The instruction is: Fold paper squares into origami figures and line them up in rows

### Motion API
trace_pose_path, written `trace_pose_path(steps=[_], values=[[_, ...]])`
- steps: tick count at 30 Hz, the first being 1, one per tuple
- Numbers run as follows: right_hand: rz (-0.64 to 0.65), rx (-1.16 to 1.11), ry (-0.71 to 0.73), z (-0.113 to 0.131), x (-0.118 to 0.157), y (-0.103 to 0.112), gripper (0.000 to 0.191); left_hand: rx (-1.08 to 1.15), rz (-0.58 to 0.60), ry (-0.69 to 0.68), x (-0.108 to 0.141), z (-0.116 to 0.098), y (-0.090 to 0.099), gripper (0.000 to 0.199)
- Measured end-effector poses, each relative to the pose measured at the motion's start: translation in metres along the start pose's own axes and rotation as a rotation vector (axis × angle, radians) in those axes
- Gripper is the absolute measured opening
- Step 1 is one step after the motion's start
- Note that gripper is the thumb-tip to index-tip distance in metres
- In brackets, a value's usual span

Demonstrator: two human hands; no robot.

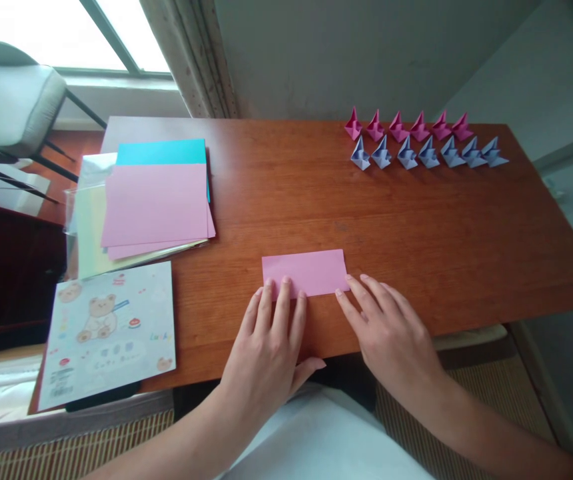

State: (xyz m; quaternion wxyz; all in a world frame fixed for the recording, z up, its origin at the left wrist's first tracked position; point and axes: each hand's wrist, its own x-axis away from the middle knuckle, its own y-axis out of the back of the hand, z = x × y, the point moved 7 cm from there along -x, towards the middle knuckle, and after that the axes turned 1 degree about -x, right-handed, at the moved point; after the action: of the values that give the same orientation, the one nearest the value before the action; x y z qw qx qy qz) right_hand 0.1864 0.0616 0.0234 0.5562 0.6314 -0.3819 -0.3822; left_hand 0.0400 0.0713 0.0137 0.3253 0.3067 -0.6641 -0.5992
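A pink sheet of paper (311, 270), in the shape of a long rectangle, lies flat near the front edge of the wooden table (276, 193). My left hand (271, 333) rests with its fingertips spread along the paper's lower left edge, the thumb held out to the side. At the paper's lower right corner, the fingertips of my right hand (391, 320) touch it, fingers stretched out. Neither hand grips anything. Part of the paper's lower edge is hidden under my left fingers.
Pink paper sheets (156, 207) lie over a turquoise sheet (161, 152) and a clear packet on the left. Nearer stands a bear-printed pad (116, 333). Rows of folded pink paper figures (398, 127) and lilac paper figures (407, 155) line the back right. A chair (16, 93) is beyond the table.
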Motion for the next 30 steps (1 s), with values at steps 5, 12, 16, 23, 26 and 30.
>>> trace_pose_path(steps=[5, 12, 16, 23, 26, 30], values=[[-0.019, -0.026, -0.009, 0.003, 0.0, 0.001, 0.042, 0.01, -0.027, 0.068, -0.007, -0.006, 0.003, 0.092], [-0.036, -0.054, -0.044, 0.004, 0.001, -0.001, 0.043, -0.004, -0.003, 0.052, -0.005, -0.006, 0.002, 0.1], [-0.045, -0.086, -0.059, 0.003, 0.002, -0.002, 0.045, -0.003, -0.05, -0.003, 0.009, 0.006, 0.004, 0.091], [-0.107, -0.229, -0.069, -0.009, 0.001, -0.003, 0.042, 0.018, -0.13, -0.013, 0.022, 0.021, 0.008, 0.073], [-0.118, -0.275, -0.059, -0.015, -0.001, -0.004, 0.038, 0.038, -0.159, -0.006, 0.023, 0.022, 0.006, 0.076], [-0.131, -0.33, -0.062, -0.023, -0.006, -0.004, 0.034, 0.093, -0.181, 0.005, 0.022, 0.026, 0.004, 0.07]])
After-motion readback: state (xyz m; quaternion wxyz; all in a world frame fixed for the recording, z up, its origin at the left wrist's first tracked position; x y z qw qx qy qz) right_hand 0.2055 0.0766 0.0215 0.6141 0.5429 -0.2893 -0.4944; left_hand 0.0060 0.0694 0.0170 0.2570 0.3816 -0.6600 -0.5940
